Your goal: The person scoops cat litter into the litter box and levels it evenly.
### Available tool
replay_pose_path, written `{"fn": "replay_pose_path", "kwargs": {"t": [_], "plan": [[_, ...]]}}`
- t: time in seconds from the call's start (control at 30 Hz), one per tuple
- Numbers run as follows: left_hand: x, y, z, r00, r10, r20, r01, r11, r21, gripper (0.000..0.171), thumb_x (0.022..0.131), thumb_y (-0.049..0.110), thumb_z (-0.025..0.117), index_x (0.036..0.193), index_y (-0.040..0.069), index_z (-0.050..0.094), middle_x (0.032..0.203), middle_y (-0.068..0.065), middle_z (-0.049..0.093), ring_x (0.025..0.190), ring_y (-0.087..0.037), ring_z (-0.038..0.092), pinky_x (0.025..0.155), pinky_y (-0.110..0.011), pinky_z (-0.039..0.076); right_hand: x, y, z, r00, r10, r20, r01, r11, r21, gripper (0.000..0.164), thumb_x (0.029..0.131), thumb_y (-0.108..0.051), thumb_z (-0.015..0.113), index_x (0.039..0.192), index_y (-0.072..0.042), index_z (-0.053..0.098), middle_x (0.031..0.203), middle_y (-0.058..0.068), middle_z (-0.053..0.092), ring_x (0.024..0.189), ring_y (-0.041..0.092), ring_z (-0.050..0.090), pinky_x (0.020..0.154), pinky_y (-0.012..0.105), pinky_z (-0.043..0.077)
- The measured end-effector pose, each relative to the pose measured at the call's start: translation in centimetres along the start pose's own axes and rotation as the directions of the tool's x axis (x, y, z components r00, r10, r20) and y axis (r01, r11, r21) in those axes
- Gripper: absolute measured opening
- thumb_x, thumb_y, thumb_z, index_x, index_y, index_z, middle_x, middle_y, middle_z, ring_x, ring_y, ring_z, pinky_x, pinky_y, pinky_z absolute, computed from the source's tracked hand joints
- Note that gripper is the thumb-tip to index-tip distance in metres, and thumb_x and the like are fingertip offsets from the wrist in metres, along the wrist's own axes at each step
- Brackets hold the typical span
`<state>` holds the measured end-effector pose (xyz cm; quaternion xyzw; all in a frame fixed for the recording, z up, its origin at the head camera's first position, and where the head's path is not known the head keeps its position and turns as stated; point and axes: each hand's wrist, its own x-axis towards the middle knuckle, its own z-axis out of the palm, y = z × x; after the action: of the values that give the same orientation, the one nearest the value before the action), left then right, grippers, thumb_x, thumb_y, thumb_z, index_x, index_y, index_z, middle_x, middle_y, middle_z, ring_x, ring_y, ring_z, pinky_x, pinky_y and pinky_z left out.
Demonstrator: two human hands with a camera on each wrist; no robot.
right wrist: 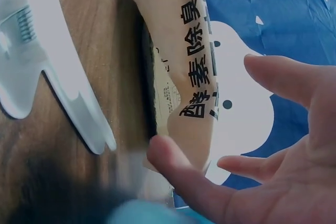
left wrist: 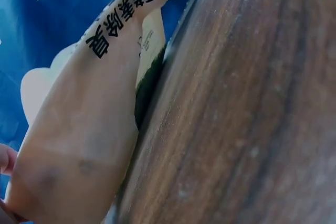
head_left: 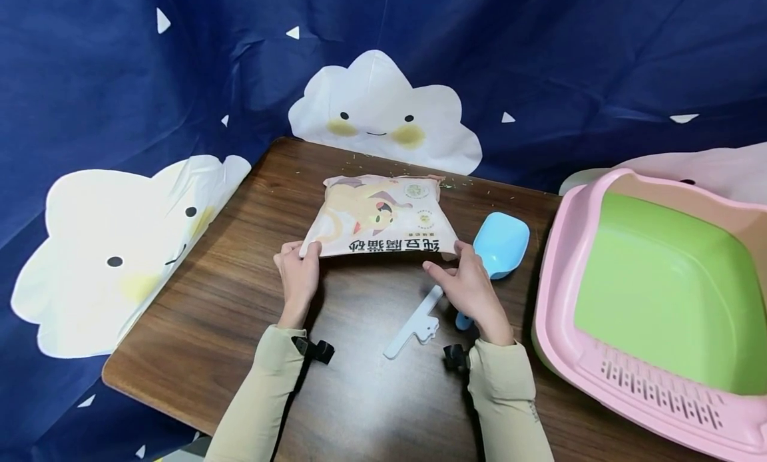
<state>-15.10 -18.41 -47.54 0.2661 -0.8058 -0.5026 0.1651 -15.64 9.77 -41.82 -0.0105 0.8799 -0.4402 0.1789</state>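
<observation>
A pale bag of cat litter (head_left: 383, 216), printed with a cat and dark lettering, lies on the table with its near edge raised off the wood. My left hand (head_left: 297, 272) pinches its near left corner, thumb on top; in the left wrist view only fingertips (left wrist: 6, 160) show beside the bag (left wrist: 84, 129). My right hand (head_left: 470, 285) is at the near right corner. In the right wrist view its fingers are spread, one fingertip (right wrist: 165, 153) at the bag (right wrist: 191, 145). A white bag clip (head_left: 413, 322) lies between my forearms. Partly under my right hand is a light-blue scoop (head_left: 500, 242).
To the right stands a pink litter box (head_left: 557, 302) with a green inside and a slotted front rim. Small greenish crumbs (head_left: 467, 182) lie behind the bag. A blue cloth (head_left: 240, 62) with white clouds hangs along the table's far and left edges.
</observation>
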Motion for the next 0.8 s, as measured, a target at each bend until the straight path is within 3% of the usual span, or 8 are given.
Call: {"fn": "replay_pose_path", "kwargs": {"t": [0.13, 0.2, 0.4, 0.57, 0.67, 0.8], "plan": [[0.3, 0.0, -0.2, 1.000, -0.004, -0.001, 0.004, 1.000, 0.000, 0.038, 0.080, 0.029, 0.058, 0.072, -0.005, 0.071, 0.102, -0.007, 0.066, 0.104, -0.026, 0.047, 0.086, -0.035, 0.037, -0.1, -0.1, -0.3, 1.000, 0.023, 0.012, -0.024, 0.996, 0.087, 0.087, 0.092, -0.046, 0.059, 0.153, -0.005, 0.013, 0.156, 0.019, 0.026, 0.120, 0.030, 0.059, 0.100, 0.044, 0.047], [0.3, 0.0, -0.2, 1.000, -0.020, 0.007, 0.020, 0.999, -0.031, 0.035, 0.080, 0.028, 0.058, 0.064, -0.003, 0.065, 0.091, -0.009, 0.065, 0.094, -0.025, 0.050, 0.079, -0.033, 0.038, -0.2, -0.1, -0.5, 0.999, 0.036, 0.022, -0.038, 0.991, 0.126, 0.087, 0.092, -0.046, 0.060, 0.153, -0.006, 0.013, 0.156, 0.019, 0.027, 0.117, 0.029, 0.061, 0.099, 0.043, 0.047], [0.3, 0.0, -0.4, 0.999, -0.026, 0.025, 0.030, 0.987, -0.159, 0.035, 0.081, 0.025, 0.061, 0.054, 0.014, 0.042, 0.060, -0.001, 0.039, 0.068, -0.020, 0.036, 0.060, -0.026, 0.031, -0.2, 0.0, -0.9, 0.999, 0.035, 0.036, -0.041, 0.979, 0.201, 0.085, 0.093, -0.042, 0.061, 0.153, -0.007, 0.013, 0.155, 0.020, 0.026, 0.113, 0.032, 0.064, 0.098, 0.043, 0.050], [0.4, 0.0, -0.5, 0.999, 0.005, 0.044, 0.007, 0.964, -0.265, 0.034, 0.082, 0.021, 0.063, 0.056, 0.011, 0.045, 0.054, 0.009, 0.032, 0.060, -0.013, 0.033, 0.056, -0.022, 0.028, -0.4, 0.1, -1.2, 1.000, 0.012, 0.021, -0.018, 0.962, 0.272, 0.080, 0.094, -0.037, 0.061, 0.152, -0.006, 0.016, 0.154, 0.020, 0.026, 0.113, 0.036, 0.062, 0.097, 0.042, 0.051], [0.4, 0.0, -0.5, 0.998, 0.029, 0.064, -0.006, 0.944, -0.331, 0.027, 0.084, 0.017, 0.062, 0.060, 0.008, 0.052, 0.056, 0.008, 0.039, 0.061, -0.012, 0.037, 0.058, -0.022, 0.032, -0.5, 0.1, -1.4, 1.000, 0.005, 0.000, -0.004, 0.954, 0.300, 0.077, 0.094, -0.035, 0.061, 0.151, -0.006, 0.020, 0.152, 0.020, 0.029, 0.112, 0.036, 0.062, 0.096, 0.041, 0.052], [0.4, 0.1, -0.6, 0.995, 0.061, 0.078, -0.019, 0.888, -0.459, 0.016, 0.084, 0.009, 0.059, 0.069, 0.005, 0.063, 0.064, 0.007, 0.054, 0.068, -0.012, 0.047, 0.067, -0.020, 0.041, -0.6, 0.2, -1.6, 1.000, -0.003, -0.030, 0.012, 0.948, 0.318, 0.072, 0.094, -0.032, 0.062, 0.150, -0.005, 0.025, 0.149, 0.019, 0.034, 0.105, 0.027, 0.065, 0.094, 0.041, 0.053]]}}
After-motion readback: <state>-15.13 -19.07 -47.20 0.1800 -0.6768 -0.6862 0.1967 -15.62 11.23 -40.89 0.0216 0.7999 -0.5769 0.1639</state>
